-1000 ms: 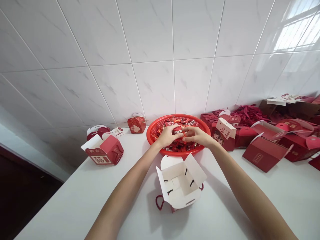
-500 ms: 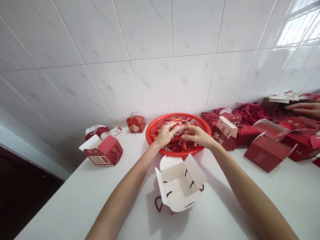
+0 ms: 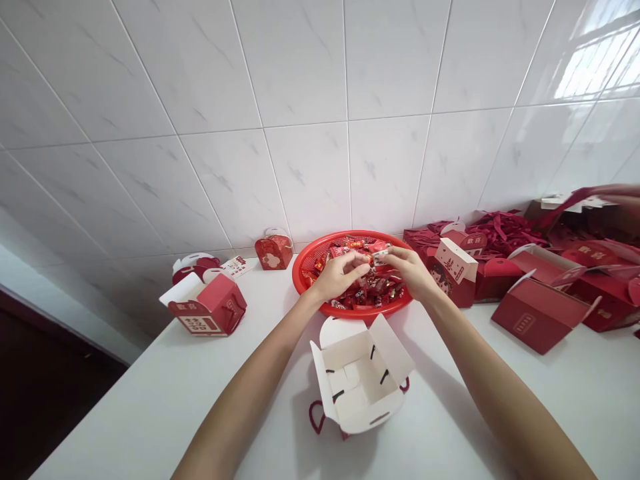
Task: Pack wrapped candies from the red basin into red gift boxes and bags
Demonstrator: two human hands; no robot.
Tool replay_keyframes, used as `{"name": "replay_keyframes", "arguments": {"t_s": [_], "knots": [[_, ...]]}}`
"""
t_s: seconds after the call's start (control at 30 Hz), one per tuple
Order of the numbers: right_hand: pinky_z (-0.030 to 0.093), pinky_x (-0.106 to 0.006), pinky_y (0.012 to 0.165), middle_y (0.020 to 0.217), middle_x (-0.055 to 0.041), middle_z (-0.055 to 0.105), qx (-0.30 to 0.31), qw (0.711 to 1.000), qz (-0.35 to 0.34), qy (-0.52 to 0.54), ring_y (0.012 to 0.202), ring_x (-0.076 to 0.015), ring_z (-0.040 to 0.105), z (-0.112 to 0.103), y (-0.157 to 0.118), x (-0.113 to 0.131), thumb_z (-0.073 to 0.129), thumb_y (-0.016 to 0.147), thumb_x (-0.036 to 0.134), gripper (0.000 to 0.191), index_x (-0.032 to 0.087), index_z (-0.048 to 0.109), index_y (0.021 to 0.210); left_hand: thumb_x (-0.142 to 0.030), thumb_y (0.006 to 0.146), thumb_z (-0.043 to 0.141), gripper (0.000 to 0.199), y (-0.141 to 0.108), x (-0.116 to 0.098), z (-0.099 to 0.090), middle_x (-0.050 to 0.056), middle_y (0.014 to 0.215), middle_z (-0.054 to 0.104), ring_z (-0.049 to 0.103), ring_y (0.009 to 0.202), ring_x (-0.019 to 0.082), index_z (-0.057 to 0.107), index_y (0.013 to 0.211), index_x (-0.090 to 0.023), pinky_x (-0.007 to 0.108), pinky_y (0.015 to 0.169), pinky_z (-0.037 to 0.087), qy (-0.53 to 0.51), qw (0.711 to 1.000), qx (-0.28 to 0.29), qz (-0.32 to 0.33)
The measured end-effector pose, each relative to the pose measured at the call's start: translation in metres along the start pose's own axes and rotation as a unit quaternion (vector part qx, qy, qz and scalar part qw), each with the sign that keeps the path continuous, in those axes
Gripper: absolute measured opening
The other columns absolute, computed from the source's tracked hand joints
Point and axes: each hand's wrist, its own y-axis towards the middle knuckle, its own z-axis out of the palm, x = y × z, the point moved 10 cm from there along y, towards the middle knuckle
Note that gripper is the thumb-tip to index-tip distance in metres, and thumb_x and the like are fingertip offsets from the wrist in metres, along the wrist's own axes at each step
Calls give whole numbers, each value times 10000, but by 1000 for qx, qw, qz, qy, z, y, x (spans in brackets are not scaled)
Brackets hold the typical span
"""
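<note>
Over the red plastic basket (image 3: 300,270) of wrapped candies (image 3: 367,288), both hands are close together. My left hand (image 3: 340,276) has its fingers curled around a red wrapped candy (image 3: 368,258), partly hidden by the fingers. Between the thumb and fingertips of my right hand (image 3: 411,268) is a candy in a white-and-dark patterned wrapper (image 3: 380,256). In front of the basket stands an open gift box (image 3: 357,383), white inside, flaps spread, with dark red cord handles at its sides. No candy shows inside it.
On the left sit a red gift box (image 3: 207,307) and a smaller red box (image 3: 274,252) by the tiled wall. Several red boxes (image 3: 543,313) and dark red shredded paper (image 3: 500,227) crowd the right. Another person's hand (image 3: 620,192) is at the far right.
My right hand has drawn slightly right and now pinches a patterned candy. My left hand stays over the basket. The other person's hand has lifted, with dark red paper strips hanging from it.
</note>
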Motion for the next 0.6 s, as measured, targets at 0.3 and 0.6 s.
{"name": "replay_keyframes", "arguments": {"t_s": [0.3, 0.6], "knots": [[528, -284, 578, 644, 1, 681, -85, 995, 0, 61, 657, -194, 674, -13, -1, -1, 759, 595, 381, 254, 211, 595, 688, -314, 837, 623, 434, -8, 29, 40, 44, 1259, 708, 657, 1122, 261, 675, 1258, -222, 303, 926, 494, 221, 943, 233, -89], [486, -275, 586, 691, 10, 671, -91, 995, 3, 29, 673, -172, 633, -14, -2, 0, 730, 563, 338, 216, 216, 606, 692, -456, 812, 655, 722, -4, 37, 32, 149, 1589, 388, 312, 1478, 353, 490, 1442, -143, 409, 1157, 340, 368, 891, 222, -147]]}}
